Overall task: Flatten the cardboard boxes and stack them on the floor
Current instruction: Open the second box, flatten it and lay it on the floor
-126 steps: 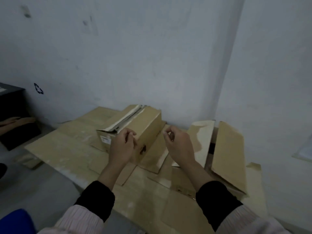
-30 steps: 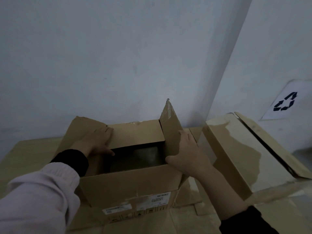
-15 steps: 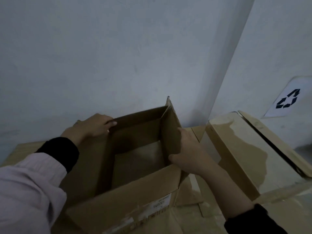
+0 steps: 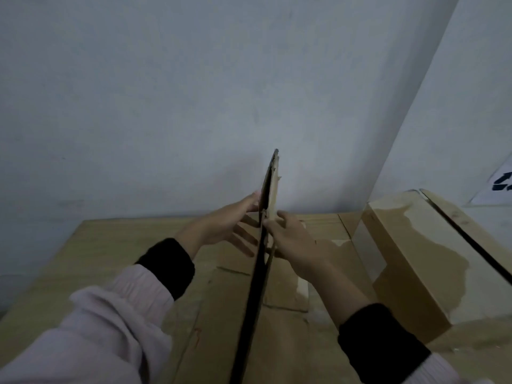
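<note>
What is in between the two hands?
A flattened cardboard box, held up edge-on so mostly its thin dark side shows. The left hand and right hand touch it from either side, as the head view shows.

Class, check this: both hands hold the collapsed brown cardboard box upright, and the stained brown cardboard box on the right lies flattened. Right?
No. In the head view the stained brown cardboard box stands unflattened; the left hand and right hand do hold the collapsed brown cardboard box upright.

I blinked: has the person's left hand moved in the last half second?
Yes. The left hand swung rightward, toward the stained box, and now presses the collapsed box that the right hand holds.
</note>
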